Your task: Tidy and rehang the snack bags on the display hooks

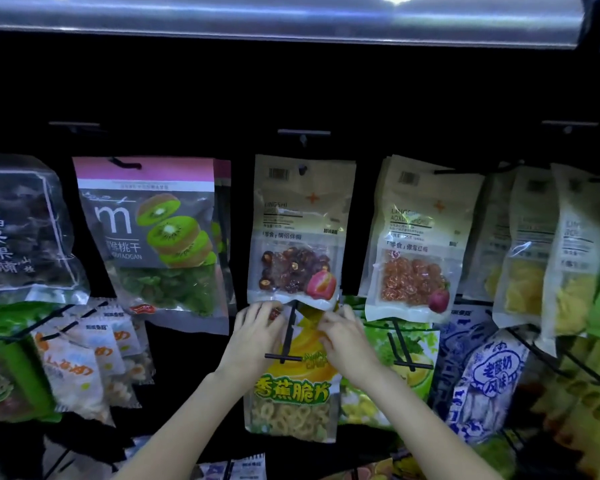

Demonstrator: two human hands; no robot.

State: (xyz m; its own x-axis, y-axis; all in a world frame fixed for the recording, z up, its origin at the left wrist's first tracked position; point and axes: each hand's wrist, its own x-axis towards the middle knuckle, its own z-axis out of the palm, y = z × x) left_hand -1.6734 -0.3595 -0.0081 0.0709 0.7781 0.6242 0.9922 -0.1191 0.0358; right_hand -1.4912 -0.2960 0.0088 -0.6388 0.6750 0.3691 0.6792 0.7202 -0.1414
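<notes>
Both our hands are up at the top of the yellow banana chip bag [293, 389]. Left hand [257, 336] and right hand [343, 337] each pinch its top edge, either side of the black hook [284, 355], just under the plum bag [300, 230].

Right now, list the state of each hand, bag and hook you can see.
Left hand: fingers curled on the banana chip bag's top edge.
Right hand: pinching the same top edge.
Banana chip bag: upright, held at its hook, top hidden by the hands.
Lower hook: sticking out between the hands.
Dark plum bag: hanging on its hook.
Kiwi bag: hanging, tilted.
Top centre hook: bare.
</notes>
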